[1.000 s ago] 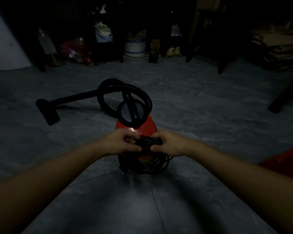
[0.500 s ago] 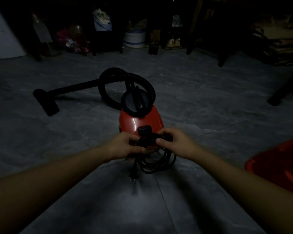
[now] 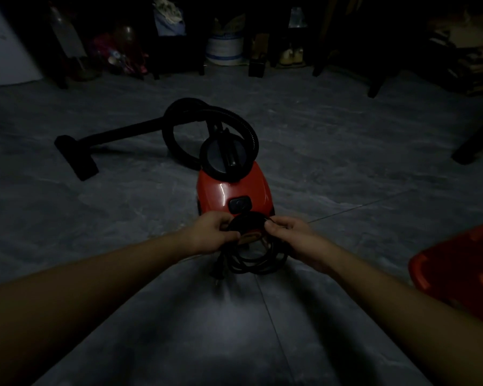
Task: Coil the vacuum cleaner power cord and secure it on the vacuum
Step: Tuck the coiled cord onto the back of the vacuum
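Note:
A red canister vacuum [image 3: 221, 190] stands on the grey floor in the middle of the dim room, its black hose [image 3: 234, 118] looped over the top. The coiled black power cord [image 3: 255, 260] hangs at the vacuum's near end, and its plug [image 3: 217, 273] dangles at the lower left of the coil. My left hand [image 3: 209, 232] grips the coil's top left side. My right hand [image 3: 290, 235] pinches the top right side. Between my hands the cord arches over the vacuum's rear.
The vacuum's black wand and floor nozzle [image 3: 77, 156] lie to the left. A red plastic bin [image 3: 457, 271] sits at the right edge. Dark furniture legs, a white-and-blue bucket [image 3: 225, 50] and clutter line the far wall.
The view has drawn back a little, so more of the vacuum's red body shows. Both hands have kept their hold on the coil at the vacuum's rear, and the plug hangs lower.

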Tool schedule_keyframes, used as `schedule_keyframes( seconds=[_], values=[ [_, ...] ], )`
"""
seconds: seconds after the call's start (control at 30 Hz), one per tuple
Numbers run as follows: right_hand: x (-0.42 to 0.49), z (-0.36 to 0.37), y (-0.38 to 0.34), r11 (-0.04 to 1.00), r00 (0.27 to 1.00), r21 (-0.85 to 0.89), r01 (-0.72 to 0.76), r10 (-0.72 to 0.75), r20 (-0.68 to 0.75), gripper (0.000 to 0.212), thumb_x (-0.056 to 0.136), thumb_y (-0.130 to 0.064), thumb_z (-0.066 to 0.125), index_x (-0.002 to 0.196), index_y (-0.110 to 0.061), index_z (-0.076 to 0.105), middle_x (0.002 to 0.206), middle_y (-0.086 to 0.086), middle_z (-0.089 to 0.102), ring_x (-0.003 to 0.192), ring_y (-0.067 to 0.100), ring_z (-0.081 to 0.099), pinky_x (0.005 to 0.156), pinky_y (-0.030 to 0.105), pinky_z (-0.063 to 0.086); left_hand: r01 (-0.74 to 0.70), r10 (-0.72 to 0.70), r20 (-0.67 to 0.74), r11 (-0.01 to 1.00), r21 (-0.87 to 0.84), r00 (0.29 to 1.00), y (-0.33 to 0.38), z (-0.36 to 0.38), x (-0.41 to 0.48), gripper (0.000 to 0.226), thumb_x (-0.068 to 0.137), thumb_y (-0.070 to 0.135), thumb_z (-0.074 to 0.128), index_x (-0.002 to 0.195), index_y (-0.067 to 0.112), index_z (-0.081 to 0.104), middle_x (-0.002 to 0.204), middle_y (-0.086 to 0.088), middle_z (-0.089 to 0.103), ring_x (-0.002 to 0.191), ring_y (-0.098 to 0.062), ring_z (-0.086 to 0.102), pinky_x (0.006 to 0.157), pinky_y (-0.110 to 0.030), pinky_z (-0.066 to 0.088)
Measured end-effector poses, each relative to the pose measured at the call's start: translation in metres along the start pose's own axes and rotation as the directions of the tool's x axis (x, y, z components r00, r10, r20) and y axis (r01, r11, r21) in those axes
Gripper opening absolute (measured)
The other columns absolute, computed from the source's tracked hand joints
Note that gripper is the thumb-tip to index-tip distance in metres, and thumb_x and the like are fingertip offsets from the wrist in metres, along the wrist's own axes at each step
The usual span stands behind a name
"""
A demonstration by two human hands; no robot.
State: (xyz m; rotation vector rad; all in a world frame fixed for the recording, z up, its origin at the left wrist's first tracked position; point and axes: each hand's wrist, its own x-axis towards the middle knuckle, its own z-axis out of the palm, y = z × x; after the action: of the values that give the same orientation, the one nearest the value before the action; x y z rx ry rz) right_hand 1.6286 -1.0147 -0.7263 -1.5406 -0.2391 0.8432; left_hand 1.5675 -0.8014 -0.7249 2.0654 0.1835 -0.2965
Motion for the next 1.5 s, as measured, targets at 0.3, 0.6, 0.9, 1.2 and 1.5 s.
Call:
schedule_keyframes(
  seconds=[0.3, 0.6, 0.9, 1.2, 1.5],
  values=[
    [0.000, -0.012, 0.010, 0.968, 0.997, 0.238, -0.074, 0.064, 0.051, 0.026, 0.092, -0.020, 0.058, 0.113, -0.008, 0.067, 0.089, 0.006, 0.070, 0.074, 0.011, 0.065, 0.065, 0.024, 0.053, -0.063, 0.063, -0.051, 0.998, 0.008, 0.997, -0.006, 0.010, 0.007, 0.013, 0.089, 0.003, 0.068, 0.101, 0.008, 0.068, 0.084, 0.005, 0.068, 0.072, 0.002, 0.062, 0.069, -0.012, 0.050],
    [0.005, -0.026, 0.007, 0.926, 0.974, -0.325, 0.193, -0.221, -0.051, 0.021, 0.099, -0.007, 0.053, 0.114, -0.005, 0.069, 0.077, -0.003, 0.067, 0.071, 0.005, 0.061, 0.071, 0.019, 0.049, -0.038, 0.035, -0.056, 0.997, -0.067, 0.998, 0.002, 0.024, 0.002, 0.013, 0.082, -0.004, 0.072, 0.095, -0.002, 0.071, 0.086, -0.006, 0.073, 0.078, -0.006, 0.067, 0.073, -0.021, 0.055],
    [0.008, -0.028, -0.005, 0.845, 0.930, -0.430, 0.318, -0.367, -0.033, 0.021, 0.101, -0.012, 0.051, 0.112, -0.019, 0.067, 0.098, -0.004, 0.071, 0.092, 0.010, 0.067, 0.087, 0.028, 0.053, -0.019, -0.014, -0.139, 0.971, -0.236, 0.990, 0.021, 0.024, 0.011, 0.015, 0.083, -0.006, 0.071, 0.095, 0.003, 0.069, 0.074, 0.001, 0.072, 0.064, -0.002, 0.069, 0.059, -0.017, 0.053],
    [0.015, -0.026, 0.003, 0.810, 0.918, -0.499, 0.307, -0.390, -0.068, 0.016, 0.094, -0.013, 0.063, 0.106, -0.023, 0.061, 0.073, 0.002, 0.060, 0.067, 0.011, 0.058, 0.065, 0.033, 0.050, -0.164, 0.171, -0.301, 0.985, 0.048, 0.938, 0.011, 0.017, 0.000, 0.027, 0.080, 0.003, 0.076, 0.098, 0.013, 0.059, 0.079, -0.008, 0.067, 0.066, -0.008, 0.060, 0.062, -0.022, 0.050],
    [0.028, -0.016, 0.024, 0.686, 0.896, -0.690, 0.230, -0.425, -0.124, 0.014, 0.091, -0.017, 0.061, 0.104, -0.022, 0.061, 0.084, -0.013, 0.063, 0.077, 0.009, 0.063, 0.072, 0.029, 0.050, -0.175, 0.236, -0.321, 0.963, 0.205, 0.917, -0.006, 0.025, 0.003, 0.034, 0.078, 0.010, 0.078, 0.106, 0.021, 0.062, 0.085, 0.008, 0.068, 0.074, -0.002, 0.065, 0.067, -0.014, 0.049]
  ],
)
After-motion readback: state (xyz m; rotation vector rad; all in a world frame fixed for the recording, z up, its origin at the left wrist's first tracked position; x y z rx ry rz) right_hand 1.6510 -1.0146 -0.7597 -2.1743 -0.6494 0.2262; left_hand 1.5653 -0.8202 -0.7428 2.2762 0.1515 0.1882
